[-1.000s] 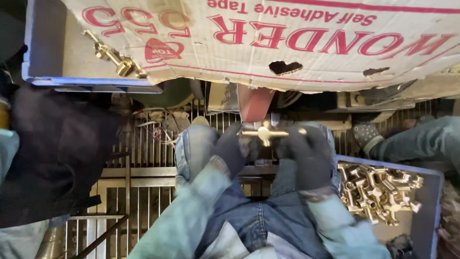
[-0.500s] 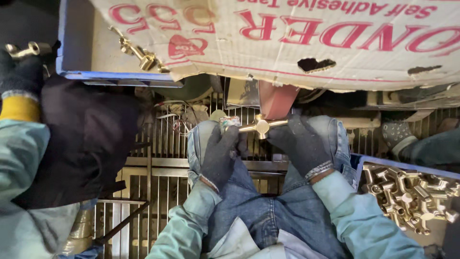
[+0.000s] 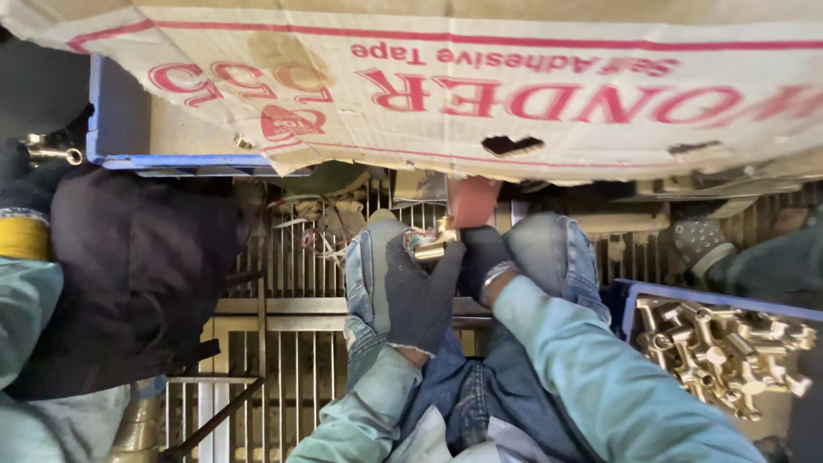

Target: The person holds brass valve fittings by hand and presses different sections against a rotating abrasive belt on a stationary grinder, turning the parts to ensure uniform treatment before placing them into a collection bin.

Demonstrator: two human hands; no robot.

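While held above knees, brass fitting (image 3: 435, 243) sits between both gloved hands, just under cardboard box (image 3: 514, 94) edge. Left hand (image 3: 417, 296) closed around it. Right hand (image 3: 480, 261) mostly hidden behind; grip unclear. Blue tray of brass fittings (image 3: 724, 351) at right. Metal grating (image 3: 283, 326) below.
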